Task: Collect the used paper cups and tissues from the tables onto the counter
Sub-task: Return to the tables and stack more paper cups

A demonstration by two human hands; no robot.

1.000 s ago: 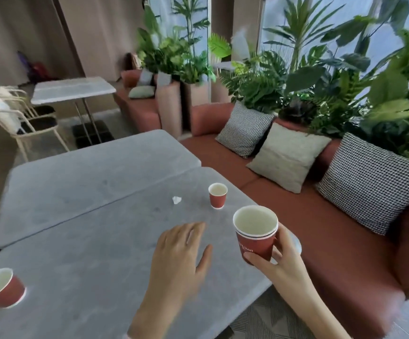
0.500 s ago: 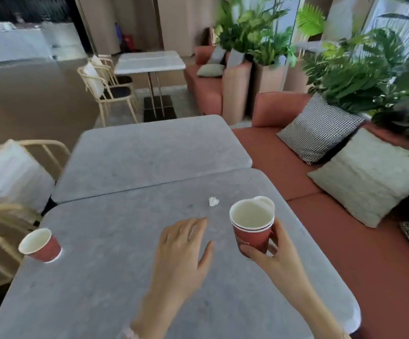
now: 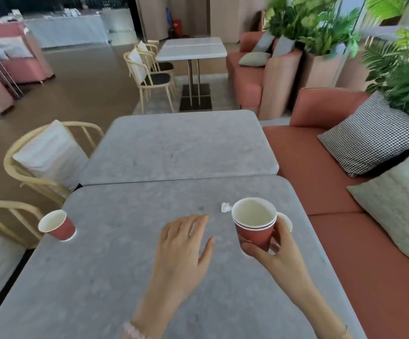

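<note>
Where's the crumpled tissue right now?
Head view: the crumpled tissue lies on the near table, just left of the stacked red cups held by the right hand, past the fingertips of the left hand.

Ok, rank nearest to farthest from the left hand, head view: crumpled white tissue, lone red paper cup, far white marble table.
1. Crumpled white tissue, just past the fingertips of the left hand.
2. Lone red paper cup, well off to the left.
3. Far white marble table, across the room.
</note>
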